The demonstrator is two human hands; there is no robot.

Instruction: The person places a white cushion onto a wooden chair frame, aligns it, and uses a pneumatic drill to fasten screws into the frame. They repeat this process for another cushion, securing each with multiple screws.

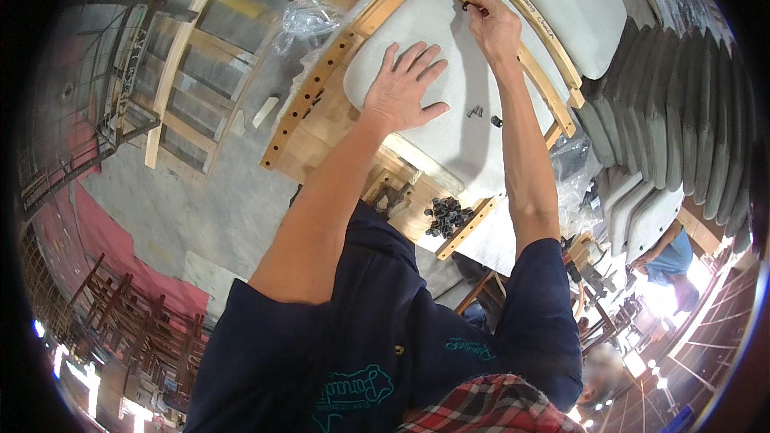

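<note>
A pale grey padded panel [449,132] lies on a wooden board, bordered by a straight wooden strip with holes [313,80] and a curved wooden strip [539,80]. My left hand [403,90] rests on the panel with its fingers spread. At the panel's far edge, beside the curved strip, my right hand [495,30] pinches a small black piece [466,6], partly hidden by the fingers. A few dark screws [475,112] and a small black fitting [496,121] lie on the panel near my right forearm. Closer to me sits a pile of small black fittings [447,218].
Tall stacks of grey padded panels [674,104] stand at the right. Clear plastic wrap [309,22] and a wooden pallet [196,56] are at the far left, beside a dark metal rack [120,88]. Another person [672,255] is at the lower right.
</note>
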